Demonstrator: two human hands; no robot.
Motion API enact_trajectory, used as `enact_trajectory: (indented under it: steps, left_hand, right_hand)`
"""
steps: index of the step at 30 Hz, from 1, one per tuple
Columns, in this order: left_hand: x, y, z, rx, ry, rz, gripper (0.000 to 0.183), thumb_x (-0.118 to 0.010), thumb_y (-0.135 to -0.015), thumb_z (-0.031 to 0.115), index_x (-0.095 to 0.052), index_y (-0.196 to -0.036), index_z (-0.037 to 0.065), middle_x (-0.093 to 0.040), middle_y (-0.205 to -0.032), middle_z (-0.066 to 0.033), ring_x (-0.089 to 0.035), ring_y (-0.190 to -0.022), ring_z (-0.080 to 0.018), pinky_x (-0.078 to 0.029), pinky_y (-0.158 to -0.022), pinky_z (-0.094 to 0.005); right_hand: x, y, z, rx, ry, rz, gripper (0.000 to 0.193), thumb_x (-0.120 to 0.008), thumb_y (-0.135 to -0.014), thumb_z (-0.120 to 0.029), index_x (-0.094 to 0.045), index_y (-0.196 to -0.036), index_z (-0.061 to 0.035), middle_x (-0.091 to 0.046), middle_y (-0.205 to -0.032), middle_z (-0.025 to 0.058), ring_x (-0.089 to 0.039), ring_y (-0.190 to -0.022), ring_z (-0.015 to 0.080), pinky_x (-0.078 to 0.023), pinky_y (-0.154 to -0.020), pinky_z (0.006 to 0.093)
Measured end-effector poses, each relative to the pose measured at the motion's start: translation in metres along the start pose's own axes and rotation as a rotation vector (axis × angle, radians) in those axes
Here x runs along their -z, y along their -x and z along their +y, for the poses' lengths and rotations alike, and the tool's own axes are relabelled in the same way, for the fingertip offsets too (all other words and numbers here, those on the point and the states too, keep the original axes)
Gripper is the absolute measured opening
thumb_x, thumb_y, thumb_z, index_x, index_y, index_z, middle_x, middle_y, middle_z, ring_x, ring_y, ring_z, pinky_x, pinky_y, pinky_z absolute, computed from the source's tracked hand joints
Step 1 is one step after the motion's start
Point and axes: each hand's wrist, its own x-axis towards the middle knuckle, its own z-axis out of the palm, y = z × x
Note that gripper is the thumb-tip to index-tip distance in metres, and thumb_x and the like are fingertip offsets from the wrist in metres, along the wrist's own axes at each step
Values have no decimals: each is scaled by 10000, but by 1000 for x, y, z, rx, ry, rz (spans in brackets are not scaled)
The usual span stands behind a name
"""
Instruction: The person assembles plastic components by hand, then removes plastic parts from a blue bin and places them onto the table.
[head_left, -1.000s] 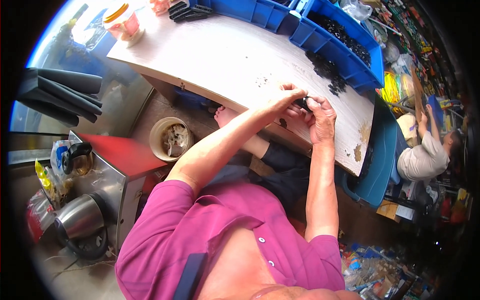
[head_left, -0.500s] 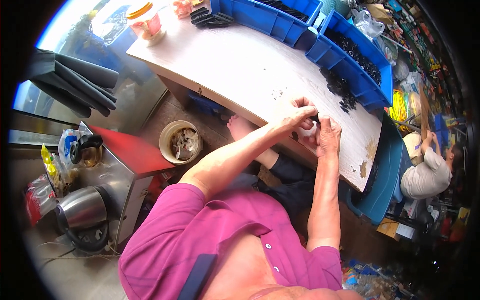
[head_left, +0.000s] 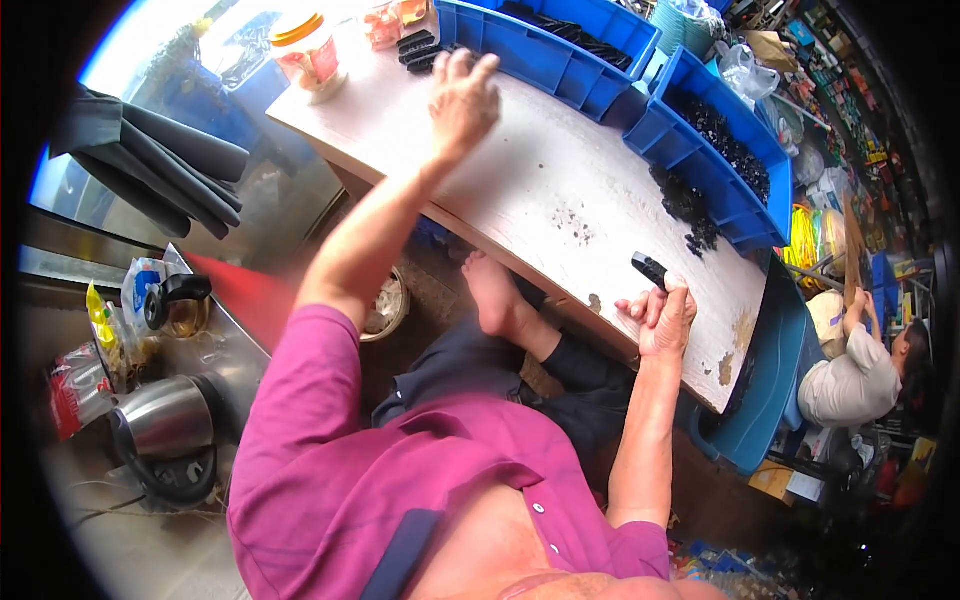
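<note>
My left hand (head_left: 464, 108) reaches over the far left part of the white tabletop (head_left: 560, 170), its fingers apart and slightly smeared by motion. Its fingertips are at a small stack of black ribbed strips (head_left: 416, 52), and no held piece shows in it. Above the near right part of the table, my right hand (head_left: 664, 318) pinches one end of a short black plastic strip (head_left: 649, 267) between thumb and fingers. The strip points up and to the left, with pale spots along its face. Its lower end is hidden in the grip.
Along the back stand a blue bin (head_left: 540, 58) of black strips and a blue bin (head_left: 735, 205) of small black parts, some spilled in a pile (head_left: 685, 205). A lidded jar (head_left: 303, 58) stands far left. A kettle (head_left: 170, 415) is left; a person (head_left: 855, 375) sits right.
My left hand has left my right hand and swung far left to the stack of strips. My right hand stays near its place, the black strip now plainly visible in its fingers.
</note>
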Motion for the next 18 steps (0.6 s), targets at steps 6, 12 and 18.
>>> enact_trajectory:
  steps: [6,12,18]
  left_hand:
    - [-34,-29,-100,-247,-220,-208,427,-644,-828,168,-568,-1246,134,-614,-1141,-107,-559,-1132,-315,-471,-906,-445]
    - [-35,-15,-65,-283,-78,-279,408,-594,-835,99,-572,-1242,113,-639,-1106,-122,-628,-1002,-315,-491,-844,-420]
    - [-19,9,-46,-191,78,-368,500,-585,-782,42,-515,-1276,79,-630,-1138,-171,-618,-1036,-345,-500,-881,-421]
  right_hand:
    - [-1,-1,4,-12,-44,-7,325,-568,-914,-283,-436,-660,-128,-293,-447,-18,-455,-430,154,-576,-493,436]
    - [-1,-6,2,-9,-9,52,309,-572,-900,-268,-447,-660,-119,-304,-452,-11,-475,-432,151,-594,-519,451]
    - [11,-14,-3,-26,-126,98,334,-565,-922,-262,-476,-636,-113,-355,-428,4,-505,-426,156,-597,-536,474]
